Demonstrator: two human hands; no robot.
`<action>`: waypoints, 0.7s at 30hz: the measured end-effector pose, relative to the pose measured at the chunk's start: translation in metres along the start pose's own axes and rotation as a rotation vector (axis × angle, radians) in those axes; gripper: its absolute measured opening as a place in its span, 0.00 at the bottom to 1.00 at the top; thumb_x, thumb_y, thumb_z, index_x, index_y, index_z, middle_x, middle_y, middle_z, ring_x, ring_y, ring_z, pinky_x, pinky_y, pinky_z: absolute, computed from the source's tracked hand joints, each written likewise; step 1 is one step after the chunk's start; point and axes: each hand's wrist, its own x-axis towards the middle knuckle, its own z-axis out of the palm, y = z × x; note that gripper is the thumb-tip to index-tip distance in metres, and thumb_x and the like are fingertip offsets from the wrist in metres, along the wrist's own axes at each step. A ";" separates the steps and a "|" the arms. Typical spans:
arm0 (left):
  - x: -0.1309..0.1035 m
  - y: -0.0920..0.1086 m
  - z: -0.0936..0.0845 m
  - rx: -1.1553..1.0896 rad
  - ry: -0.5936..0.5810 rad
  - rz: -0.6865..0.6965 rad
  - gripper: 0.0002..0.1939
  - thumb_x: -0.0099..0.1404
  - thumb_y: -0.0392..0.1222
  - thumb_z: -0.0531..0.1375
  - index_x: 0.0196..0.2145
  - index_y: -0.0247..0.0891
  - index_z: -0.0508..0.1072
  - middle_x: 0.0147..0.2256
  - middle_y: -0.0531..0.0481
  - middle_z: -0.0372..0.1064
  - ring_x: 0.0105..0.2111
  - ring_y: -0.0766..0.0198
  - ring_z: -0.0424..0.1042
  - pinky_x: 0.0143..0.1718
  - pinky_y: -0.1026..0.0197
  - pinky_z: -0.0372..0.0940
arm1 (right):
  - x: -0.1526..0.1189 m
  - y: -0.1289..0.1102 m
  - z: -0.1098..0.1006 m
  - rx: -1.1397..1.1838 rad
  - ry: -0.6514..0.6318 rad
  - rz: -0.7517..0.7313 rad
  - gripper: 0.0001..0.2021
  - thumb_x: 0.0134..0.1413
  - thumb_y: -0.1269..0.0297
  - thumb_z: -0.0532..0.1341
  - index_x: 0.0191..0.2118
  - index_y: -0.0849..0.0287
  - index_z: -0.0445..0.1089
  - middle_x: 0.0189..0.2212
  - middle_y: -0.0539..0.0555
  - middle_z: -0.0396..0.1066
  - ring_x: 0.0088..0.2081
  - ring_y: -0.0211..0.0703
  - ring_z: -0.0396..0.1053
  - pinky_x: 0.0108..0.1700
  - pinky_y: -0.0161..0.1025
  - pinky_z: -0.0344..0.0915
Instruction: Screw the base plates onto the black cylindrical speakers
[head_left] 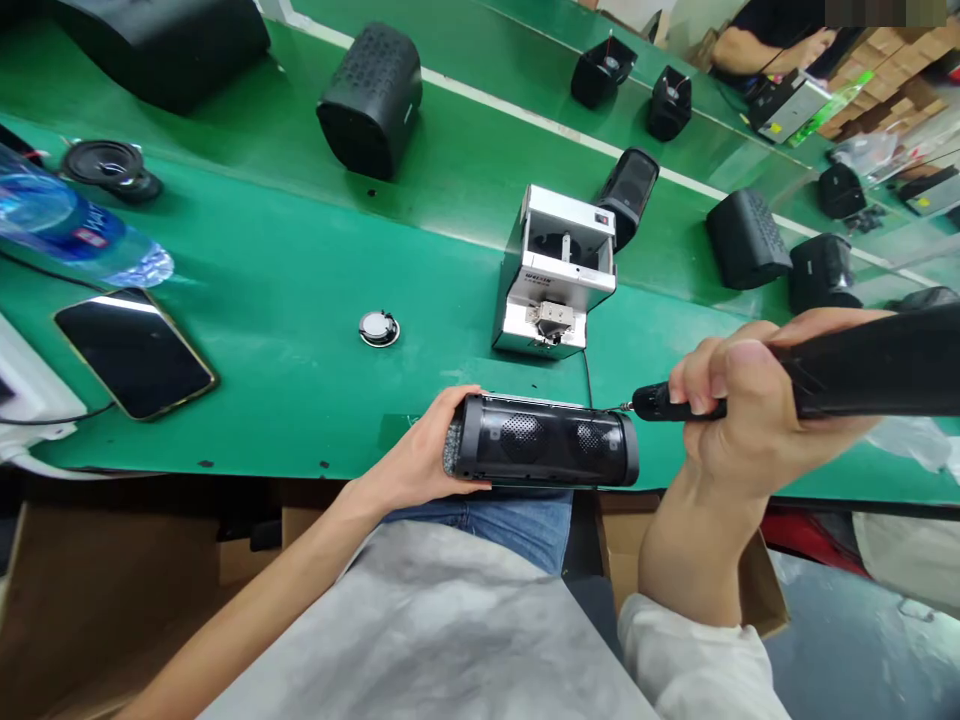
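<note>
I see a green bench mat [285, 400] with a white stripe running across it, and cardboard boxes [112, 590] below its near edge. A small open-fronted metal box [555, 275] stands mid-bench; I cannot tell what is in it. A dark phone [135, 352], a clear plastic bottle [67, 232] and a perforated black speaker [371, 98] lie around. My left hand [420, 455] wraps the end of a black mesh cylinder shell [544, 440] lying at the bench's near edge. My right hand [739, 410] is closed around a black electric screwdriver [825, 375], whose tip meets the shell's right end.
</note>
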 end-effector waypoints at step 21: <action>0.000 -0.010 0.004 0.043 0.002 0.081 0.59 0.62 0.48 0.82 0.77 0.48 0.52 0.73 0.34 0.62 0.73 0.35 0.69 0.75 0.34 0.68 | 0.065 -0.010 0.061 0.009 0.147 -0.304 0.10 0.67 0.66 0.70 0.40 0.46 0.69 0.19 0.39 0.54 0.17 0.35 0.54 0.17 0.39 0.55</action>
